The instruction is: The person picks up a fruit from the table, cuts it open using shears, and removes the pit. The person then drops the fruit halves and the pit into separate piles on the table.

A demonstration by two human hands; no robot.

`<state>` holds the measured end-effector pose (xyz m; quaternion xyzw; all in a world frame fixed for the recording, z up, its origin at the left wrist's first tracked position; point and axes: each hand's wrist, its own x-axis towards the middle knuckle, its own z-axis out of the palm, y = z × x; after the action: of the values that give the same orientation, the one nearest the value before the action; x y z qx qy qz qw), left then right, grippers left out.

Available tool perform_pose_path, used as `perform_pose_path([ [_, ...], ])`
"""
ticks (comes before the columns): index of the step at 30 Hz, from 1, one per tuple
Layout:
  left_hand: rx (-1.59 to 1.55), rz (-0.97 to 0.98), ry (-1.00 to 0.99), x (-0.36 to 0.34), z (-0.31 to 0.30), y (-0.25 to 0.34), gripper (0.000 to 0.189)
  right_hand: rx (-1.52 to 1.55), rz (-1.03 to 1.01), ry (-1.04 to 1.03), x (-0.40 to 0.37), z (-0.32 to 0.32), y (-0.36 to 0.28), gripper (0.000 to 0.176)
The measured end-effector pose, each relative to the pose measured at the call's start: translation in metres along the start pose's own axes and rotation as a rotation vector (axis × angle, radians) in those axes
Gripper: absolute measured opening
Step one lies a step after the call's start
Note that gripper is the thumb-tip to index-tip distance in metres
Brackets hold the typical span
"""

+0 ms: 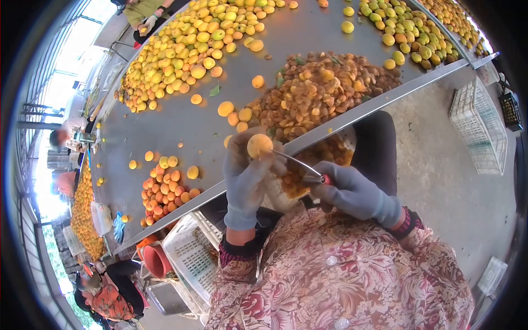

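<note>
An orange-yellow apricot (pixel 260 147) is held up in the fingers of my gloved left hand (pixel 245 179), above the near edge of the metal table (pixel 209 122). My right hand (pixel 352 190), also gloved, is closed around the red handle of a thin curved metal tool (pixel 297 161). The tool's tip reaches the right side of the apricot. Beyond my hands lies a large heap of brown pits (pixel 313 96) with a few apricots on it. Loose apricots (pixel 226 109) lie just past my left hand.
Piles of yellow apricots (pixel 192 47), greenish ones (pixel 410 33) and orange ones (pixel 165 190) lie on the table. White crates (pixel 190 253) stand below its edge and at the right (pixel 479 126). A red bucket (pixel 156 260) is lower left. Other people are at the left.
</note>
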<state>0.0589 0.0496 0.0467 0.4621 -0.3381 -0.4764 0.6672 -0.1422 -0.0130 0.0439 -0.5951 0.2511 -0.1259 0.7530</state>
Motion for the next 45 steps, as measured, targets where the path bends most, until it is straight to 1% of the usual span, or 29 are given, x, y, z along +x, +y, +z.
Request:
perform_pose_path([
  [1, -0.024, -0.001, -0.038, 0.000, -0.002, -0.001, 0.046, -0.009, 0.008, -0.001, 0.000, 0.001, -0.002, 0.028],
  [3, -0.011, 0.003, -0.033, -0.002, -0.001, 0.000, 0.046, -0.017, 0.017, -0.001, 0.000, 0.001, -0.004, 0.027],
  [5, 0.001, 0.008, -0.027, -0.003, -0.002, 0.000, 0.046, -0.087, 0.017, -0.002, 0.001, 0.001, -0.005, 0.028],
  [8, 0.090, 0.048, -0.002, -0.004, -0.012, -0.010, 0.047, -0.112, 0.040, -0.020, 0.002, 0.002, -0.005, 0.030],
  [10, 0.267, 0.138, -0.026, -0.002, -0.016, -0.014, 0.049, -0.143, 0.058, -0.017, 0.002, 0.003, -0.006, 0.031],
  [12, 0.251, 0.101, -0.015, -0.006, -0.015, -0.010, 0.050, -0.175, 0.079, -0.011, 0.001, 0.003, -0.008, 0.032],
  [14, 0.237, 0.065, -0.004, -0.007, -0.016, -0.009, 0.051, -0.308, 0.075, -0.008, 0.000, 0.003, -0.010, 0.035],
  [15, 0.343, 0.116, -0.018, -0.006, -0.020, -0.011, 0.051, -0.309, 0.076, -0.008, -0.001, 0.003, -0.012, 0.035],
  [16, 0.450, 0.166, -0.031, -0.006, -0.021, -0.012, 0.051, -0.390, 0.068, 0.000, -0.002, 0.003, -0.015, 0.036],
  [20, 0.439, 0.159, -0.057, -0.008, -0.014, -0.004, 0.053, -0.602, 0.058, 0.033, -0.007, 0.003, -0.024, 0.037],
  [22, 0.246, 0.074, -0.055, -0.009, -0.007, 0.000, 0.050, -0.641, 0.050, 0.036, -0.008, 0.004, -0.025, 0.035],
  [25, 0.210, 0.036, -0.049, -0.010, -0.011, -0.007, 0.049, -0.715, 0.037, 0.051, -0.010, 0.006, -0.026, 0.033],
  [29, 0.218, 0.047, -0.051, -0.010, -0.016, -0.017, 0.047, -0.822, 0.053, 0.069, -0.010, 0.008, -0.026, 0.029],
  [31, 0.532, 0.192, -0.054, -0.007, -0.027, -0.026, 0.045, -0.841, 0.061, 0.069, -0.009, 0.008, -0.027, 0.028],
  [32, 0.530, 0.191, -0.058, -0.007, -0.031, -0.029, 0.045, -0.860, 0.067, 0.064, -0.009, 0.007, -0.028, 0.027],
  [34, 0.617, 0.279, -0.068, -0.006, -0.031, -0.030, 0.046, -0.868, 0.079, 0.063, -0.008, 0.008, -0.030, 0.027],
  [35, 0.617, 0.276, -0.071, -0.007, -0.029, -0.030, 0.046, -0.875, 0.087, 0.061, -0.008, 0.009, -0.031, 0.027],
  [37, 0.246, 0.128, -0.036, -0.008, -0.016, -0.025, 0.044, -0.845, 0.091, 0.057, -0.005, 0.011, -0.027, 0.027],
  [38, 0.246, 0.127, -0.039, -0.008, -0.017, -0.029, 0.044, -0.817, 0.093, 0.051, -0.003, 0.012, -0.025, 0.027],
  [40, -0.194, 0.030, -0.177, -0.008, -0.018, -0.037, 0.042, -0.820, 0.080, 0.063, 0.000, 0.013, -0.022, 0.027],
  [41, -0.195, 0.029, -0.179, -0.010, -0.017, -0.042, 0.042, -0.825, 0.069, 0.074, 0.001, 0.013, -0.022, 0.027],
  [43, -0.405, -0.071, -0.133, -0.012, -0.010, -0.045, 0.047, -0.830, 0.063, 0.083, 0.003, 0.012, -0.023, 0.026],
  [45, -0.406, -0.084, -0.164, -0.011, -0.005, -0.042, 0.048, -0.838, 0.050, 0.087, 0.004, 0.011, -0.024, 0.026],
])
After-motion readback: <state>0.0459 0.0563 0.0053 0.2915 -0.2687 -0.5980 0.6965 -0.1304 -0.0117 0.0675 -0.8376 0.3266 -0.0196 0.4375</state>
